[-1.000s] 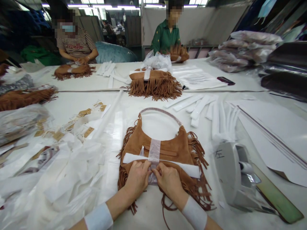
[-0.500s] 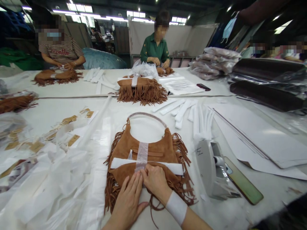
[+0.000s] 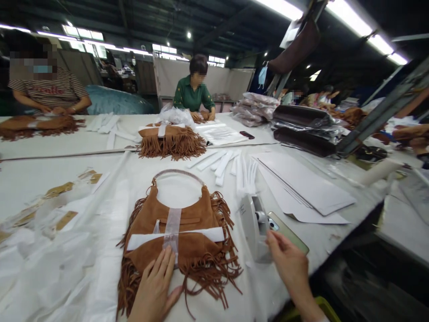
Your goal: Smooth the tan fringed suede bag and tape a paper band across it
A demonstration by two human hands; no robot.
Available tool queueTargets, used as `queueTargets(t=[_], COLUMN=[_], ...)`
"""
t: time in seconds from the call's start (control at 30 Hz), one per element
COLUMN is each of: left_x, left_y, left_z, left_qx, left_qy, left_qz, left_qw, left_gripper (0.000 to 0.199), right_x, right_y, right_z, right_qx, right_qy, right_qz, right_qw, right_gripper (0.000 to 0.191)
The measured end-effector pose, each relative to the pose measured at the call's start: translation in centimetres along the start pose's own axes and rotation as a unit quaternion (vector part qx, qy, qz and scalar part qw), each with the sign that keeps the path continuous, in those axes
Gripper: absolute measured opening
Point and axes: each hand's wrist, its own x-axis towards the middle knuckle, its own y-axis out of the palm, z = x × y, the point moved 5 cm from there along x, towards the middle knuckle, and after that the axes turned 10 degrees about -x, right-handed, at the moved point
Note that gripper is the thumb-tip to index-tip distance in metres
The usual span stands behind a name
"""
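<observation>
A brown suede handbag (image 3: 196, 219) with long fringe lies flat on the table, its handle arching away from me. Across it runs a white padding strip (image 3: 214, 234), and a band of clear tape (image 3: 173, 221) crosses the strip. My left hand (image 3: 156, 279) rests flat, fingers stretched, on the lower end of that tape. Over to the right, my right hand (image 3: 291, 264) has its thumb and fingers drawn together at the near end of a grey tape dispenser (image 3: 251, 228). What sits between those fingertips is hidden.
A phone (image 3: 295, 239) lies beside the dispenser. White strips (image 3: 221, 167) and large card sheets (image 3: 308, 188) are beyond. Crumpled wrapping (image 3: 50, 273) and tags (image 3: 65, 220) cover the left side. Another fringed bag (image 3: 170, 142) and two co-workers are across the table.
My right hand has left the bag and moved right to the tape dispenser. My left hand stays on the tape. The view has turned to the right.
</observation>
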Motion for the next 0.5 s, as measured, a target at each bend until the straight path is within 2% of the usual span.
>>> queueTargets(t=[0.1, 0.2, 0.27, 0.33, 0.5], left_x=[0.2, 0.4, 0.6, 0.6, 0.5], left_y=[0.0, 0.0, 0.1, 0.2, 0.3], left_z=[0.0, 0.0, 0.0, 0.0, 0.1], left_qx=[-0.013, -0.028, -0.036, -0.039, -0.038], left_qy=[-0.025, -0.054, -0.07, -0.08, -0.08], left_qz=[0.04, 0.088, 0.11, 0.121, 0.116], left_qw=[0.999, 0.994, 0.991, 0.989, 0.989], left_gripper=[0.066, 0.066, 0.066, 0.067, 0.066], right_x=[1.7, 2.0, 1.9, 1.8, 2.3], right_y=[-3.0, -2.4, -1.2, -0.3, 0.4], right_z=[-6.6, -10.0, -10.3, -9.4, -6.8], right_qx=[-0.044, 0.023, 0.078, 0.108, 0.153], right_qy=[0.104, 0.125, 0.113, 0.1, 0.09], right_qz=[-0.018, 0.041, 0.097, 0.142, 0.185], right_qw=[0.993, 0.991, 0.986, 0.979, 0.967], right_gripper=[0.07, 0.069, 0.068, 0.067, 0.059])
